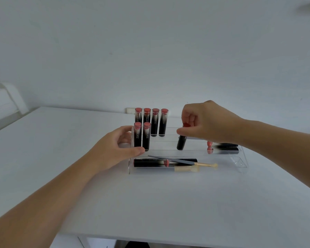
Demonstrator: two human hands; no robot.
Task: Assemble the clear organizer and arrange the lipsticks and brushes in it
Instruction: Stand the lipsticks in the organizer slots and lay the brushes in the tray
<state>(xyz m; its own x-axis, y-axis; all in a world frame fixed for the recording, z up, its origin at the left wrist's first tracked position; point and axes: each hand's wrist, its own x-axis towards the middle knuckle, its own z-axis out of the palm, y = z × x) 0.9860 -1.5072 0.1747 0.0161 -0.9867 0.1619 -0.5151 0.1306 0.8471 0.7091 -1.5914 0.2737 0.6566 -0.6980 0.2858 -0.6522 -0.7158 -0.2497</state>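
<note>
We see a white tabletop [168, 203] set against a pale wall [150, 42]. On it, towards the far edge, stands the clear organizer [240, 158], a stepped rack of transparent tiers. Our left hand [115, 149] curls round the organizer's left end, thumb along the front and fingers behind the side wall. Our right hand [204, 122] pinches the red top of a tilted lipstick [181, 143], whose black base rests on the middle tier. Four upright lipsticks [155, 122] stand in the back row at the left; two further upright lipsticks [142, 138] stand in the middle row, just beside the left hand. Two lipsticks lying flat [224, 147] occupy the right part of the middle tiers, partly hidden by the right wrist. In the front trough lies a long black tube [149, 162], with a grey-handled brush [183, 161] resting slantwise over it, its pale tip pointing right. A small beige piece [186, 169] lies in front of the brush; we cannot tell what it is.
</note>
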